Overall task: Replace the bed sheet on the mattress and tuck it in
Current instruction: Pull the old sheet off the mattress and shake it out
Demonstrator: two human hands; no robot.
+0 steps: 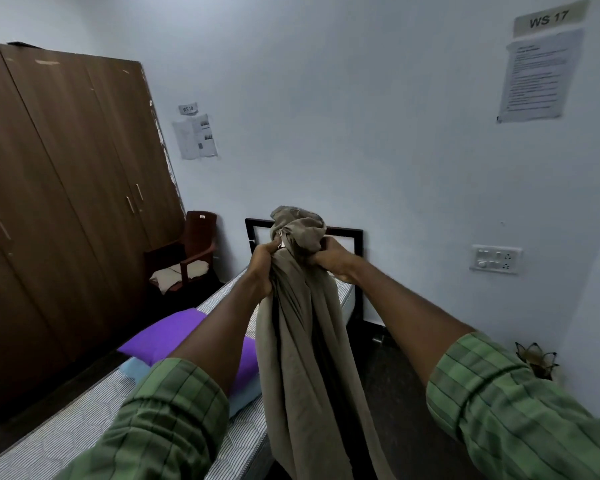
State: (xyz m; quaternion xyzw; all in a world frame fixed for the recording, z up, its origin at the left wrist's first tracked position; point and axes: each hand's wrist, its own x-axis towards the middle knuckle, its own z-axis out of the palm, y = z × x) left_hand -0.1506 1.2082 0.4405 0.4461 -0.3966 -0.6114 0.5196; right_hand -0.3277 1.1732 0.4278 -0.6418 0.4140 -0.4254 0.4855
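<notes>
Green checked sleeves (160, 424) nearest, both arms stretched forward. Left hand (262, 263) and right hand (329, 259) side by side, fingers curled tight round the bunched top of a tan bed sheet (302, 341); the rest hangs loose over the bare mattress (59, 441). Purple pillow (174, 336) on mattress. Beyond: chair (191, 251), wardrobe (66, 188).
</notes>
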